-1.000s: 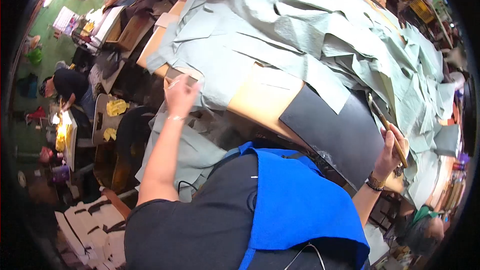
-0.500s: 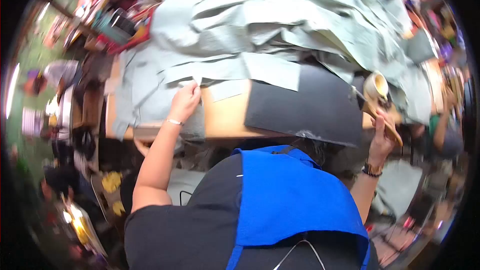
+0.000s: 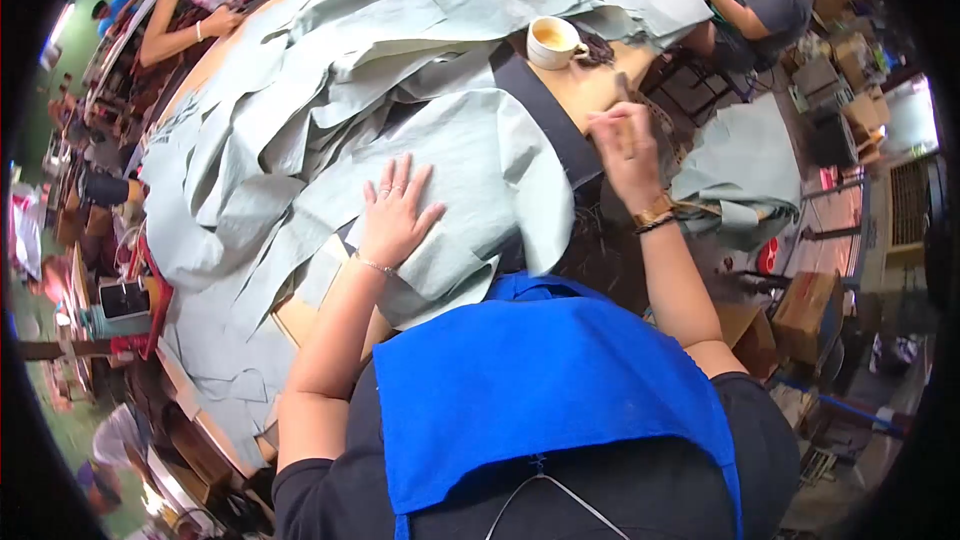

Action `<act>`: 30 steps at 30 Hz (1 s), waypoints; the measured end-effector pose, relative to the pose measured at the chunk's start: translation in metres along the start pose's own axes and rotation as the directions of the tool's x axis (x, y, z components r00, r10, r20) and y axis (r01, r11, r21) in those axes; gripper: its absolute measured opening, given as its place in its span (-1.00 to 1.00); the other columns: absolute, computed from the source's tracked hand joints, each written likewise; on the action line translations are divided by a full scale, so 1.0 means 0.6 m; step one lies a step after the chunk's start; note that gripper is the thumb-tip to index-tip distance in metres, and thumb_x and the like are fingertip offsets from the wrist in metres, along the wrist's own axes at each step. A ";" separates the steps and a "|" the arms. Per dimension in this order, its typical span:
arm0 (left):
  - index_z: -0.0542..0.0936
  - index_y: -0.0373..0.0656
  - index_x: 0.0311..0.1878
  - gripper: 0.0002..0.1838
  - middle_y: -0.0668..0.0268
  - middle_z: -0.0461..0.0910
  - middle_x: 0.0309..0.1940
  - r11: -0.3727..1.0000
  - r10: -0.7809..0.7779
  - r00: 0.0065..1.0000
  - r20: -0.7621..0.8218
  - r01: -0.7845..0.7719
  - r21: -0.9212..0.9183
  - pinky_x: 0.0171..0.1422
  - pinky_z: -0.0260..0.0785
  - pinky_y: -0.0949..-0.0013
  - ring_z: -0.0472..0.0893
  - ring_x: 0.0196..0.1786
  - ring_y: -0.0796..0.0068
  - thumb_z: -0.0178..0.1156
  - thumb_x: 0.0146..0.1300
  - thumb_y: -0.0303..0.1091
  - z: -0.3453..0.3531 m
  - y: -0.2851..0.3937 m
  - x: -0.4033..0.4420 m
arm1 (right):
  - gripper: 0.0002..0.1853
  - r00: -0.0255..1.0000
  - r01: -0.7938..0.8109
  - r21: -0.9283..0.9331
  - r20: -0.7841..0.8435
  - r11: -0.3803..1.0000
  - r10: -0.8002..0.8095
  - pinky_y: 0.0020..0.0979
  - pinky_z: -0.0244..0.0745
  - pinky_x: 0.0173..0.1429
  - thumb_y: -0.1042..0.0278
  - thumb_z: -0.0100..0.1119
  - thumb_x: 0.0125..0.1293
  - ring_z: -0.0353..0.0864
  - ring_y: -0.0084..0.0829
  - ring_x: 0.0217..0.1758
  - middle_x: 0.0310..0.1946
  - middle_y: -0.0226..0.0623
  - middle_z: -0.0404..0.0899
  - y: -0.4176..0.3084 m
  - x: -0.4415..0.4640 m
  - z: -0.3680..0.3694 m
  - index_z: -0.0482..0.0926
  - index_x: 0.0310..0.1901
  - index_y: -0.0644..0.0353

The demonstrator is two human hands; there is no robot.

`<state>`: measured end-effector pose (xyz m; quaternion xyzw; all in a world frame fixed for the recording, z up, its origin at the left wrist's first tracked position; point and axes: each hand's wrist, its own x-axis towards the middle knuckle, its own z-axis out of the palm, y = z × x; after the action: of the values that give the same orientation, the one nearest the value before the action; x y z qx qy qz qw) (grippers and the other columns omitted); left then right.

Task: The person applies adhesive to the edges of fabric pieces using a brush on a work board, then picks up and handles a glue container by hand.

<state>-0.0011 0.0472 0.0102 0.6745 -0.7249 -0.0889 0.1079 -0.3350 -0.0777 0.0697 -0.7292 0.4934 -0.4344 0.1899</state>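
My left hand lies flat with fingers spread on a large pale grey-green sheet, which looks like leather or cloth. Beyond the table's right edge, my right hand is raised with its fingers curled. A short dark end of a slim tool shows above those fingers; motion blur and the hand hide the rest. Near that hand stands a white cup with yellowish contents. A black board lies partly under the sheet.
More pale sheets heap across the table. A dark tangled lump sits beside the cup. Folded sheets hang at the right, near cardboard boxes. Other people sit at the far left and far right.
The view has turned. My left hand, earlier gripping a strip's edge, now rests spread on a large sheet that covers much of the black board. My right hand has moved away from the cup.
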 end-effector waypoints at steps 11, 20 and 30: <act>0.25 0.13 0.52 -0.22 0.09 0.01 0.59 0.999 0.045 0.994 0.099 -0.043 -0.027 0.52 -0.15 -0.38 -0.01 0.61 -0.04 0.17 0.28 0.16 -0.029 -0.006 0.002 | -0.64 0.970 0.166 -0.252 0.215 0.954 -0.112 -0.07 0.47 -0.22 0.53 0.39 0.06 0.59 0.03 -0.30 -0.46 -0.08 0.51 0.074 -0.036 0.030 0.42 -0.15 0.07; 0.19 -0.01 0.53 -0.07 -0.06 -0.08 0.59 0.999 -0.037 0.951 0.308 0.038 0.002 0.53 -0.15 -0.36 -0.09 0.62 -0.13 0.23 0.14 0.18 -0.063 0.060 -0.017 | -0.64 0.995 0.000 0.099 -0.101 0.995 0.011 -0.41 0.57 -0.20 0.17 0.32 0.35 0.66 -0.43 -0.35 -0.36 -0.33 0.67 0.063 0.129 -0.108 0.56 0.11 0.09; 0.24 0.04 0.52 -0.14 -0.01 -0.10 0.60 0.992 -0.122 0.988 0.090 0.124 -0.010 0.48 -0.06 -0.37 -0.03 0.62 -0.03 0.11 0.26 0.31 0.010 0.108 -0.013 | -0.60 0.958 -0.048 -0.311 0.256 0.949 0.132 -0.40 0.59 0.01 -0.02 0.42 0.16 0.75 -0.39 -0.17 -0.22 -0.26 0.78 0.148 0.338 0.061 0.77 -0.13 0.13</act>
<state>-0.0642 0.0598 0.0217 0.7125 -0.6853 -0.1309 0.0751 -0.3268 -0.3018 0.0776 -0.7791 0.5558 -0.2403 0.1625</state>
